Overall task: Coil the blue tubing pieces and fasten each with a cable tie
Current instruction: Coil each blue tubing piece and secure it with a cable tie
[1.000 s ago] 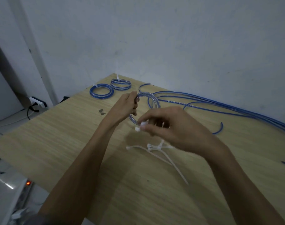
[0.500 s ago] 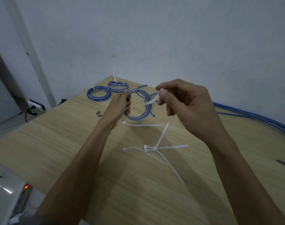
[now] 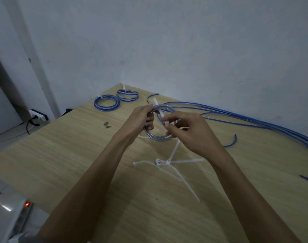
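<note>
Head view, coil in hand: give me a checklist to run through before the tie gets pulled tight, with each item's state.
1. Left hand grips the held coil: ok.
2. Right hand has a grip on the cable tie: ok, pinched at the fingertips.
3. Tie crosses the coil's loops: ok, it runs over the far side.
4. Tie tail threaded through its head: cannot tell, fingers cover it.
5. All loops of the coil caught by the tie: cannot tell.
6. Spare ties lie on the table near the hands: ok.
</note>
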Available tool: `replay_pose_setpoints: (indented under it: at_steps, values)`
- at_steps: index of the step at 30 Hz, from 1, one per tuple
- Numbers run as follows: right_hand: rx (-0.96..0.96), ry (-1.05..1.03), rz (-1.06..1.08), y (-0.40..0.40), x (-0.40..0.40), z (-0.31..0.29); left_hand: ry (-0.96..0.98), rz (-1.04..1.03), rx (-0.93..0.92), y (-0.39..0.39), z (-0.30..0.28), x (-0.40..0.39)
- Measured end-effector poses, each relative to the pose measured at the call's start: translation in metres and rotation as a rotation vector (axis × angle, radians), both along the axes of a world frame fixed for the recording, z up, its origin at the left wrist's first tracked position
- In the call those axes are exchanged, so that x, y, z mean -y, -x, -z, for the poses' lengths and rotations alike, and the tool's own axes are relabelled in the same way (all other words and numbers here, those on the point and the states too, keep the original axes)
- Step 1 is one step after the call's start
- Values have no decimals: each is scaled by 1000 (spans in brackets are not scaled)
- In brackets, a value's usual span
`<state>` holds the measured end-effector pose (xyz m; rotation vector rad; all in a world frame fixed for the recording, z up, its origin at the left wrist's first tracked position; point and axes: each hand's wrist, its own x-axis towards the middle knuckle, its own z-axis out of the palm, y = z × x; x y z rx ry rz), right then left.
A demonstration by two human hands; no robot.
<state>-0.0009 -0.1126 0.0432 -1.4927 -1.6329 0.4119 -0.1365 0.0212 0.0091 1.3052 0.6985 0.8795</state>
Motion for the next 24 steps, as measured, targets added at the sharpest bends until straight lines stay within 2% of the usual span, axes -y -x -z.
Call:
replay_pose_setpoints:
  at_steps: [8,16,21,24]
  values:
    - [17,33,-23,-3,-4,8,-165,-7,-60,1,0,9]
    - [58,-188,148,-14,-10,10,-507,40,-234,-15,0,34]
    - [-44,-295,233,-18,-12,13,-699,42,-306,-19,2,41]
    - [-139,-271,230,-22,-13,14,-729,20,-305,-20,4,39]
